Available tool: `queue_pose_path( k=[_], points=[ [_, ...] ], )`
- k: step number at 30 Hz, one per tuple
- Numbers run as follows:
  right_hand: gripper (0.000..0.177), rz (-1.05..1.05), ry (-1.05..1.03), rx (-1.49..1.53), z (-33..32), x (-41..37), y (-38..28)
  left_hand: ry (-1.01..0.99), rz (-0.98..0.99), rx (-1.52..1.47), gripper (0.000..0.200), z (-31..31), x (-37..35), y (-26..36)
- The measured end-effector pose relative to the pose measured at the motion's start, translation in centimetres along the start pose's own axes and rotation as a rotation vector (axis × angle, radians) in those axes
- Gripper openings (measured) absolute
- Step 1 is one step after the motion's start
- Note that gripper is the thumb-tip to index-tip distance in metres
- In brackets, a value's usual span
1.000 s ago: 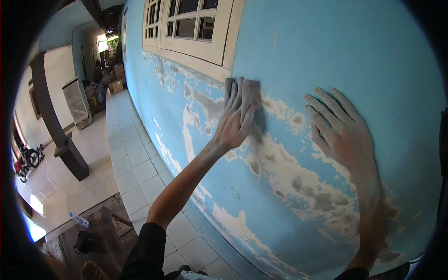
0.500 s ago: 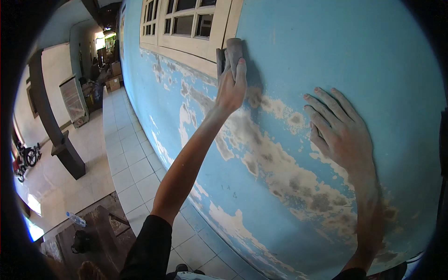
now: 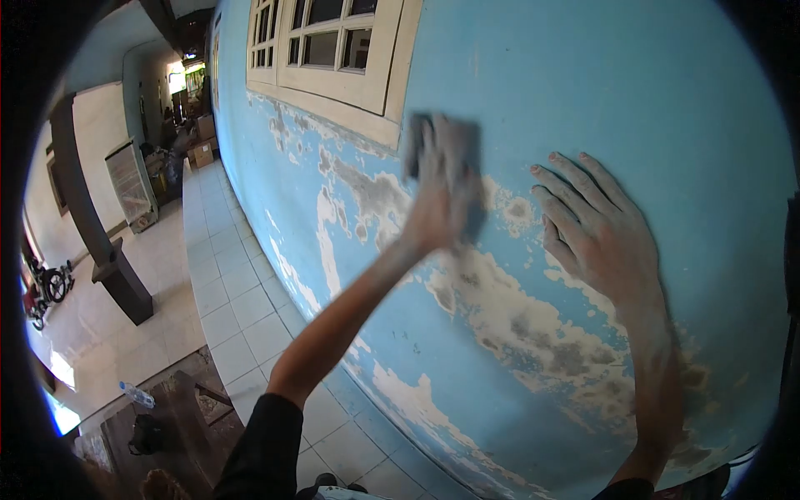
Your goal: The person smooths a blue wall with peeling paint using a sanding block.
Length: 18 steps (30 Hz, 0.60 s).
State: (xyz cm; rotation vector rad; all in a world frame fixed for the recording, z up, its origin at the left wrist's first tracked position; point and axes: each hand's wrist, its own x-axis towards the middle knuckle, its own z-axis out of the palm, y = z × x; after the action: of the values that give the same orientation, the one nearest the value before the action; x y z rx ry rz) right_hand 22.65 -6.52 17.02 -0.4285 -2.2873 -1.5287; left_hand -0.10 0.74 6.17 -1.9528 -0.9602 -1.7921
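Observation:
Blurred by motion, my left hand point(image 3: 442, 196) holds a dark grey sheet, which looks like sandpaper point(image 3: 462, 137), flat against the blue wall point(image 3: 533, 75) just right of the window frame's lower corner. My right hand point(image 3: 604, 225) lies on the wall farther right, fingers spread and dusty, holding nothing. Pale and grey bare patches point(image 3: 533, 321) run diagonally below both hands, where the blue paint is gone.
A cream window frame point(image 3: 333, 92) is at the upper left. White ledge tiles point(image 3: 242, 296) run along the wall's foot. At the lower left, a plastic bottle point(image 3: 137, 394) rests on dark wood point(image 3: 179, 425). A dark pillar point(image 3: 121, 283) and a motorcycle point(image 3: 52, 283) stand farther left.
My left hand has moved down and to the right with the grey sheet, away from the window frame's edge. My right hand stays at nearly the same place on the wall.

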Motion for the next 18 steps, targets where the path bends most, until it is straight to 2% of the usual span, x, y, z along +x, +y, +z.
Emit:
queue_pose_path(
  k=[2,4,7,8,10,12,14,16,18],
  points=[
    [0.026,0.002,-0.012,0.002,-0.2,0.0,-0.1,-0.156,0.047,0.158,0.069,0.0,-2.7,1.8],
    [0.026,0.004,-0.014,0.004,-0.1,-0.1,-0.2,-0.157,0.075,0.170,0.068,-0.7,-1.0,0.9],
    [0.027,0.002,-0.024,-0.010,0.0,0.0,-0.1,-0.128,-0.208,-0.123,0.074,-2.5,3.3,0.6],
    [0.027,-0.002,-0.034,-0.033,0.0,-0.1,-0.1,-0.133,-0.210,-0.126,0.074,-1.8,2.7,0.7],
    [0.028,0.002,-0.037,-0.021,0.1,-0.2,-0.1,-0.079,-0.003,0.171,0.077,0.5,0.1,1.2],
    [0.029,0.015,-0.033,-0.011,0.2,-0.2,-0.1,-0.246,0.056,0.210,0.074,1.1,-4.3,2.7],
    [0.029,0.013,-0.035,-0.014,0.1,-0.2,-0.1,-0.398,0.101,0.171,0.073,-0.3,-5.4,1.5],
    [0.030,0.012,-0.034,-0.011,0.2,-0.2,-0.1,-0.190,0.159,0.077,0.074,-1.0,-3.3,-1.6],
    [0.030,0.016,-0.031,0.000,0.2,-0.2,-0.2,-0.370,-0.629,-0.200,0.079,-2.1,-1.2,-7.1]
  ],
)
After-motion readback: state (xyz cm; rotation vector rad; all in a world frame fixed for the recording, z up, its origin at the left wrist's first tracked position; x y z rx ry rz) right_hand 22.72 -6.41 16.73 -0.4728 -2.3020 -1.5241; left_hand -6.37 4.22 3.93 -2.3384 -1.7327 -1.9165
